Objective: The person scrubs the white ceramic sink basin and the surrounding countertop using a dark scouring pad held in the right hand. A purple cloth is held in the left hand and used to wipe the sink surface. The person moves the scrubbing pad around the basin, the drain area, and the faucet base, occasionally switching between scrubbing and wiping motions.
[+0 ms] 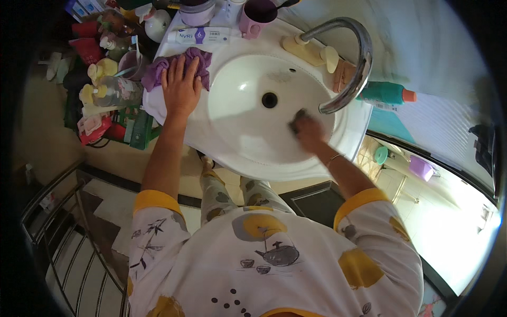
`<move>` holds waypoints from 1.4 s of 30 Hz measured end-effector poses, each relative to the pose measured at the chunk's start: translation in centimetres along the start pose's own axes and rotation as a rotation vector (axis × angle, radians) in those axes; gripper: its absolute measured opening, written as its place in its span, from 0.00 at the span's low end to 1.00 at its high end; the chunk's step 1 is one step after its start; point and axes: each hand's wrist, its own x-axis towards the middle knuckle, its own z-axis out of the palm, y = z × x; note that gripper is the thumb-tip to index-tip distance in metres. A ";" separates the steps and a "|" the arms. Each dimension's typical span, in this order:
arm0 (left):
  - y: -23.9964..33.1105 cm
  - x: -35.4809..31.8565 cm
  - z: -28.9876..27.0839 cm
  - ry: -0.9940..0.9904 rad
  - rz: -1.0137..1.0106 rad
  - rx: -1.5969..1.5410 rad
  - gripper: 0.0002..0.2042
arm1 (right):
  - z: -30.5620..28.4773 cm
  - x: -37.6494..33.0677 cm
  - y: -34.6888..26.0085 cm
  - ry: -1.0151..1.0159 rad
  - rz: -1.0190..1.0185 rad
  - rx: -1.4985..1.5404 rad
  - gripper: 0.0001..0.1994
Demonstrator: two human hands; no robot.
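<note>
My left hand point(182, 86) lies with fingers spread flat over a crumpled purple cloth point(203, 57) on the left rim of the white washbasin point(240, 145). Inside the bowl, on its right side, my right hand point(310, 132) is blurred by motion. Its fingers are closed on a small dark pad point(296, 120), pressed to the basin wall; the blur hides what it is made of. Left of that hand is the round black drain point(270, 100). A greyish smudge point(279, 77) marks the bowl behind the drain.
A curved chrome faucet point(364, 58) arches over the basin's right side. Along the back stand a toothpaste tube point(203, 36) and a pink mug point(253, 24). A teal bottle point(383, 92) lies at the right. Several bottles point(119, 90) crowd the left; a metal railing point(79, 232) is lower left.
</note>
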 end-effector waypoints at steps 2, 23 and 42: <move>0.0 -0.5 -0.2 -0.012 -0.004 -0.001 0.26 | -0.6 1.1 3.4 0.374 -0.093 -0.356 0.28; 0.1 0.7 -0.5 -0.041 0.034 0.053 0.26 | -2.4 15.4 -13.7 0.430 0.052 0.475 0.33; 0.3 0.2 -0.3 -0.056 0.013 0.023 0.27 | 0.9 8.4 -7.9 0.374 0.301 0.346 0.33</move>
